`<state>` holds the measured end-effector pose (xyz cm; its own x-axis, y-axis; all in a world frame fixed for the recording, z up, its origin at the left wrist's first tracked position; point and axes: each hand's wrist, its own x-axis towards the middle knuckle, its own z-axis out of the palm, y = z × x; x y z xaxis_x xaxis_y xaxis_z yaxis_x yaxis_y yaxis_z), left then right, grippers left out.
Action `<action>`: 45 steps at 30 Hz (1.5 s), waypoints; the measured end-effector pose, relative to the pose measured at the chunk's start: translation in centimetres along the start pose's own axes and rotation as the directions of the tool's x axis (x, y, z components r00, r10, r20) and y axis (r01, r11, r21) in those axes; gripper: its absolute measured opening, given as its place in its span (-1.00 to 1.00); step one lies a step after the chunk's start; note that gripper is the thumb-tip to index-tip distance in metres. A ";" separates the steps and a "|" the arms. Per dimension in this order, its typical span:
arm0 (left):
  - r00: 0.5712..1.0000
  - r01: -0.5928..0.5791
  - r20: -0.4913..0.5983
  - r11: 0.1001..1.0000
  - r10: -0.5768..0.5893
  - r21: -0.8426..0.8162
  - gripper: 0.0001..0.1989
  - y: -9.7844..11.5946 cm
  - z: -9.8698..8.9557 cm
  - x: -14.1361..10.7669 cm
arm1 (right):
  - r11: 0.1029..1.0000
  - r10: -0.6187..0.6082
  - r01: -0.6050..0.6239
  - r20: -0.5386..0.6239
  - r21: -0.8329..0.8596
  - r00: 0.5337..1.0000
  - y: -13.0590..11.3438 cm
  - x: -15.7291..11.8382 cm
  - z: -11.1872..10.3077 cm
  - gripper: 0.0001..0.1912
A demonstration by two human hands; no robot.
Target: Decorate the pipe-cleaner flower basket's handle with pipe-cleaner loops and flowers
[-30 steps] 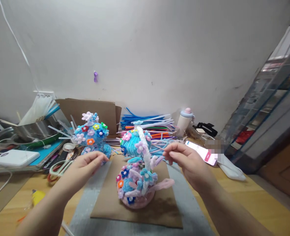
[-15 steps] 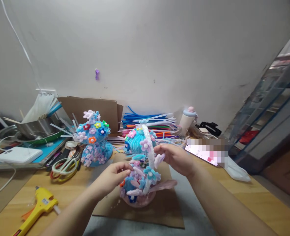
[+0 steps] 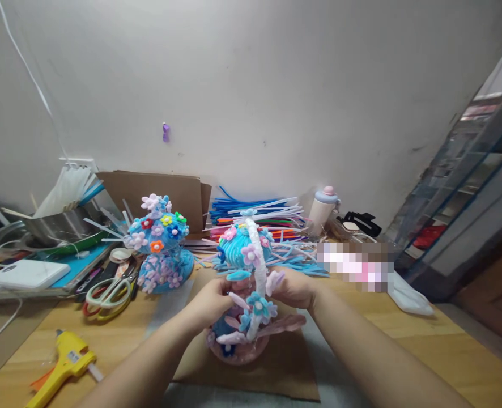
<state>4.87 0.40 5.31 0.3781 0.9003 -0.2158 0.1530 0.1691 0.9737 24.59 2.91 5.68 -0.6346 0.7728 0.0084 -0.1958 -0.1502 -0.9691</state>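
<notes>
In front of me stands a fuzzy pipe-cleaner basket with a blue mushroom-like cap (image 3: 237, 249), a white arched handle (image 3: 259, 266) and a pink base (image 3: 240, 357). Blue, pink and purple flowers cover it, with a light blue flower (image 3: 258, 306) low on the handle. My left hand (image 3: 212, 297) is closed against its left side below the cap, the fingertips behind petals. On the other side my right hand (image 3: 296, 289) curls in behind the handle, its fingers partly hidden by a pale purple flower (image 3: 273, 281).
A flowered blue pipe-cleaner mushroom (image 3: 157, 232) stands behind on the left. Scissors (image 3: 109, 297) and a yellow glue gun (image 3: 70, 357) lie at the left. Bundles of pipe cleaners (image 3: 251, 212), a bottle (image 3: 323, 209) and a blurred-out phone (image 3: 357, 269) are farther back. Cardboard (image 3: 289, 374) lies under the basket.
My left hand has moved right and in against the basket. My right hand has lowered and its fingers have gone behind the handle. The view has shifted slightly.
</notes>
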 end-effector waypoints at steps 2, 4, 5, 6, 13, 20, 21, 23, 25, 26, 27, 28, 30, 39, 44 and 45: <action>1.000 -0.012 0.003 1.000 0.012 0.001 -0.87 0.2 0.1 0.3 | 1.000 0.003 -0.002 0.014 -0.019 1.000 0.3 0.1 0.0 -0.83; 1.000 -0.007 0.026 1.000 0.006 0.017 -0.85 0.3 -0.3 0.4 | 0.999 -0.014 0.014 0.015 -0.029 1.000 0.5 0.0 0.1 -0.81; 0.999 0.007 0.044 1.000 -0.008 0.024 -0.85 0.3 -0.7 0.4 | 0.999 -0.026 0.026 0.010 -0.026 1.000 0.4 -0.2 0.1 -0.81; 0.997 0.028 0.070 0.999 -0.030 0.035 -0.84 0.3 -1.2 0.2 | 0.999 -0.031 0.031 -0.001 -0.016 1.000 0.3 -0.3 0.1 -0.81; 0.967 0.039 0.243 0.988 -0.075 0.151 -0.65 0.3 -4.9 -1.3 | 0.987 -0.048 0.087 -0.273 0.133 0.961 -1.2 -2.1 -0.4 -0.74; 0.973 -0.040 0.228 0.964 -0.022 0.263 -0.73 0.1 -5.3 -2.0 | 0.965 -0.226 0.258 -0.359 0.044 0.906 -4.3 -3.1 -0.8 -0.74; 0.973 -0.052 0.232 0.958 -0.015 0.280 -0.75 0.0 -5.4 -2.0 | 0.961 -0.230 0.269 -0.363 0.059 0.903 -4.7 -3.1 -0.7 -0.74; 0.974 -0.065 0.227 0.961 0.002 0.271 -0.77 -0.2 -5.4 -1.9 | 0.957 -0.222 0.273 -0.366 0.095 0.904 -5.2 -3.2 -0.4 -0.73; 0.980 -0.062 0.198 0.985 0.029 0.162 -0.77 -0.7 -5.2 -1.7 | 0.956 -0.210 0.269 -0.371 0.115 0.904 -5.4 -3.2 -0.2 -0.75; 0.985 -0.051 0.171 0.996 0.039 0.067 -0.76 -1.1 -5.0 -1.5 | 0.956 -0.207 0.268 -0.379 0.116 0.902 -5.3 -3.2 -0.1 -0.75; 0.990 -0.038 0.138 0.998 0.043 -0.045 -0.75 -1.4 -4.7 -1.4 | 0.957 -0.206 0.268 -0.388 0.113 0.898 -5.2 -3.2 0.0 -0.76; 0.994 -0.021 0.105 0.987 0.038 -0.157 -0.73 -1.8 -4.4 -1.3 | 0.958 -0.204 0.266 -0.395 0.108 0.896 -5.0 -3.2 0.0 -0.76; 0.998 0.014 0.063 0.941 0.008 -0.338 -0.72 -2.5 -3.8 -1.2 | 0.962 -0.192 0.252 -0.402 0.104 0.895 -4.4 -3.2 0.0 -0.75; 0.988 0.141 0.100 0.956 -0.118 -0.258 -0.71 -1.9 -3.8 -2.5 | 0.974 -0.121 0.184 -0.382 0.135 0.916 -2.3 -2.3 0.4 -0.74; 0.970 0.210 0.154 0.969 -0.189 -0.130 -0.52 0.1 -6.0 -4.0 | 0.969 -0.089 0.168 -0.374 0.183 0.923 -2.3 -2.2 0.8 -0.73; 0.967 0.210 0.169 0.971 -0.190 -0.110 -0.48 0.5 -6.6 -4.3 | 0.968 -0.089 0.169 -0.376 0.186 0.922 -2.4 -2.2 0.8 -0.73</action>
<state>-2.69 -0.73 7.22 0.4911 0.7707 -0.4061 0.1275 0.3976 0.9087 25.92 1.08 8.21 -0.2871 0.9579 0.0017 -0.4360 -0.1291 -0.8906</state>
